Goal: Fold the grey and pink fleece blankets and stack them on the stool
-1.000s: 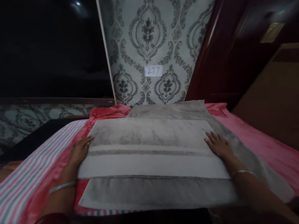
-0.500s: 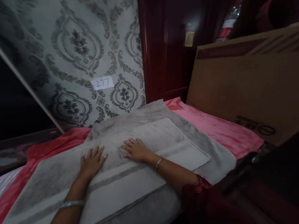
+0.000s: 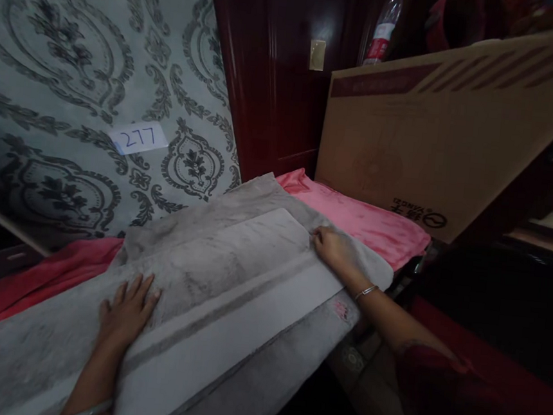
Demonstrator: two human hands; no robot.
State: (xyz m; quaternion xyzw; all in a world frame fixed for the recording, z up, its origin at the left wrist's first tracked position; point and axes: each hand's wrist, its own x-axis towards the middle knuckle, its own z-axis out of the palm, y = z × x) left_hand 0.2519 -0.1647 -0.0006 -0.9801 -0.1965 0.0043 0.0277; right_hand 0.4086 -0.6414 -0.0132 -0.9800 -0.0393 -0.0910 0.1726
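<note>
In the head view, the left hand (image 3: 127,310) lies flat, palm down, with its fingers spread on the upper layer of a folded grey towel (image 3: 232,274). It grips nothing; it only presses on the cloth. A pale bangle (image 3: 89,412) shows on that wrist at the bottom edge of the picture.

The right hand (image 3: 335,250) rests at the far right end of the same towel, fingers curled together at the corner of the folded upper layer. Whether they pinch the cloth or only touch it cannot be told. A thin bracelet (image 3: 364,293) circles that wrist, and a dark red sleeve (image 3: 439,390) covers the arm lower down.

The towel runs between the two hands and beyond them, with a darker woven stripe (image 3: 218,315) just to the right of the left hand. The lower layer sticks out past the upper one, on the near side and beyond the right hand.

Under the towel lies a pink sheet (image 3: 376,226), bare just beyond the right hand and again to the left of the left hand. Past the right hand stands a large cardboard box (image 3: 432,137), leaning. Beyond the left hand rises damask wallpaper (image 3: 75,73), bearing a small label (image 3: 138,137) that reads 277. Dark red wood panelling (image 3: 277,91) stands between wallpaper and box.
</note>
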